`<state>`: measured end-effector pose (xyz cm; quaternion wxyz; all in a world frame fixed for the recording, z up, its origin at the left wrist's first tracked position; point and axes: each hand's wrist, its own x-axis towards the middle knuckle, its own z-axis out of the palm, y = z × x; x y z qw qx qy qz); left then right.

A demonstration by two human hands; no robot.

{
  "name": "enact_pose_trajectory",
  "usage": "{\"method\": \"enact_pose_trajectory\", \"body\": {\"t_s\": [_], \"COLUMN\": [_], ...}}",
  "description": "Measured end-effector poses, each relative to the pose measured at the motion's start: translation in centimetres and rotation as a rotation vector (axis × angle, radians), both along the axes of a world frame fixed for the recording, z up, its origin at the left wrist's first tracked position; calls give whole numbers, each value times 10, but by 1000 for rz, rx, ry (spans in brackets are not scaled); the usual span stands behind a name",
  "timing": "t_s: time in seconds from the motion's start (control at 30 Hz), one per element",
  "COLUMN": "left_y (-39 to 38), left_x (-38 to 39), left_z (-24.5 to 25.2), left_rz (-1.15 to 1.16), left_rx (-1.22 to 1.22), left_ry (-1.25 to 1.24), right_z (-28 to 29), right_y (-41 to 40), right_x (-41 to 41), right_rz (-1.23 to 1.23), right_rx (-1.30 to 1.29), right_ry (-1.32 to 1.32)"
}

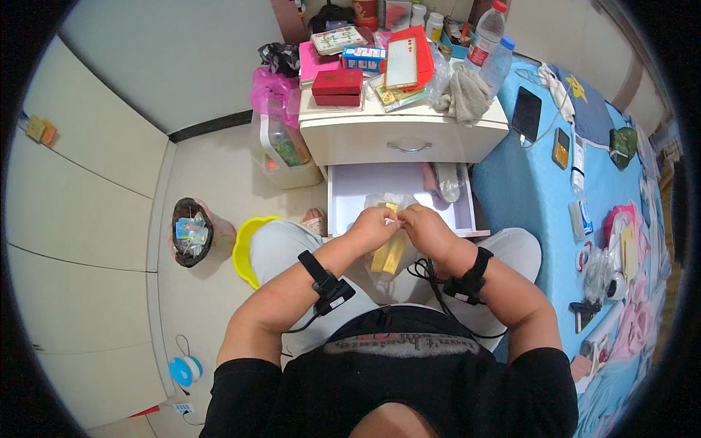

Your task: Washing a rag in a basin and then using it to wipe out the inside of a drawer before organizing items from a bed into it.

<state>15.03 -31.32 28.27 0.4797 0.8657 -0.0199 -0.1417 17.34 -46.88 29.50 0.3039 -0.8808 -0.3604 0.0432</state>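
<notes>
Both my hands meet over the front of a pulled-out white drawer [350,186]. My left hand [375,225] and my right hand [426,227] pinch the top of a clear plastic bag [406,253] between their fingertips. Yellow boxes or packets [388,257] show through the bag, which hangs between my knees. Another yellow piece [391,207] shows just above the fingers. Farther back in the drawer, at its right side, lie a clear-wrapped grey item [446,183] and something pink [430,178]. A black device is strapped to each wrist.
A white cabinet [350,139] stands ahead, its top crowded with a red box [337,87], plastic bottles [487,35] and a grey cloth [466,96]. To the left are a lined trash bin [219,232] and a yellow basin [243,257]. A bed [504,191] with scattered items is at right.
</notes>
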Motion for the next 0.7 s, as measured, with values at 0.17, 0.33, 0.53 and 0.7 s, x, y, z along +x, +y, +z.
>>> {"method": "enact_pose_trajectory", "body": {"t_s": [0.17, 0.33, 0.53, 0.7], "left_y": [-1, 1, -4, 0], "left_x": [-3, -4, -4, -4], "left_z": [-4, -3, -1, -11], "left_rz": [-78, -153, -158, -120], "left_rx": [44, 56, -1, -28], "left_ry": [-198, -362, -349, -297], "right_z": [-2, 5, 0, -5], "right_y": [-3, -8, -11, -9], "right_x": [3, 13, 15, 8], "right_rz": [-40, -28, -187, -71], "right_rx": [46, -66, 99, -24], "right_ry": [103, 258, 1242, 767]}}
